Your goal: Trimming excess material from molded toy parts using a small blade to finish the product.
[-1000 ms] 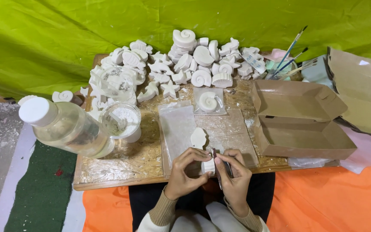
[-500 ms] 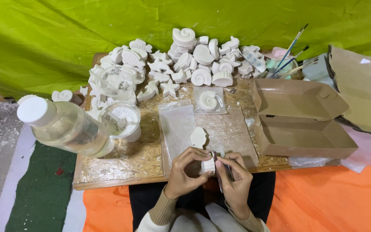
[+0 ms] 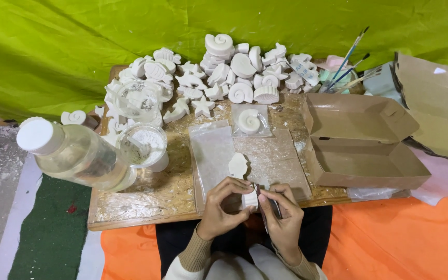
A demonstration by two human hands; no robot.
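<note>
Nearest to the camera, the left hand [image 3: 223,207] is closed around a small white plaster piece [image 3: 250,199], with the fingers curled over its top and side. The right hand [image 3: 282,218] is closed too; it grips a thin dark tool [image 3: 274,206] and keeps its tip against the edge of the piece. The piece is just above the near edge of the wooden board [image 3: 136,207], between both hands.

I think this piece is light and stiff, but brittle: thin edges can chip under hard pressure, and the chalky surface can shed dust, so it may slip a little. The best hold seems to be on the thick body, from two opposite sides, not on the thin rim.

Just behind the hands another flat white shape [image 3: 238,165] lies on a clear plastic sheet [image 3: 281,155]. To the left there is a plastic cup with white powder [image 3: 142,145] and a clear bottle with a white cap [image 3: 76,155]. To the right an open cardboard box [image 3: 361,140] stands. Further away, a spiral shell cast [image 3: 249,121] lies in a bag, then a heap of white shell and star casts [image 3: 219,67], and paint brushes [image 3: 351,62] near the green cloth [image 3: 79,41].
</note>
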